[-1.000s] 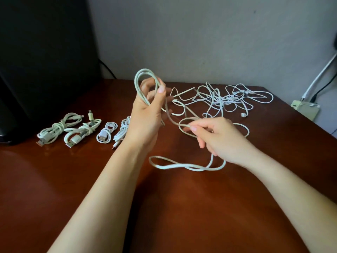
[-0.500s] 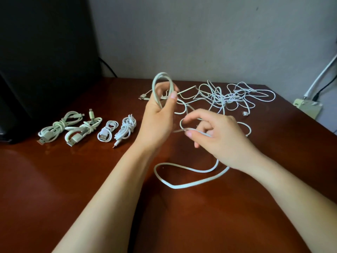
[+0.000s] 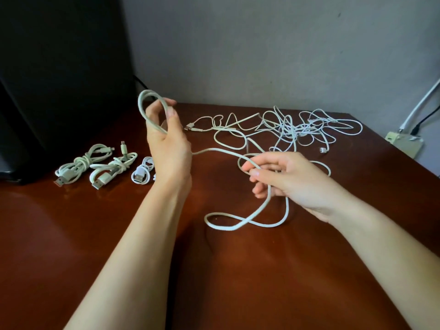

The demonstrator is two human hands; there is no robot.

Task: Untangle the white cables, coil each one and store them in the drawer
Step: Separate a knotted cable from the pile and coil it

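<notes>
Head view: the left hand [image 3: 170,151] grips a loop [image 3: 142,108] of the cable [image 3: 221,152] between thumb and curled fingers, raised off the table [image 3: 238,294]. The right hand [image 3: 292,177] pinches the same cable between thumb and forefinger, its other fingers loosely curled round the length that drops below. Half a second ago the two hands were almost touching. Now they have drawn apart, the left one going leftward, and a strand spans the gap between them. The slack [image 3: 228,226] on the table has shifted into a crossed figure (probably still one cable, though its far end is lost behind the right hand). I take this as a fresh length being paid out for the next turn of the coil. Beyond lie the tangle [image 3: 297,129], still to be undone, and the finished coils [image 3: 100,165] at the left; no drawer shows
</notes>
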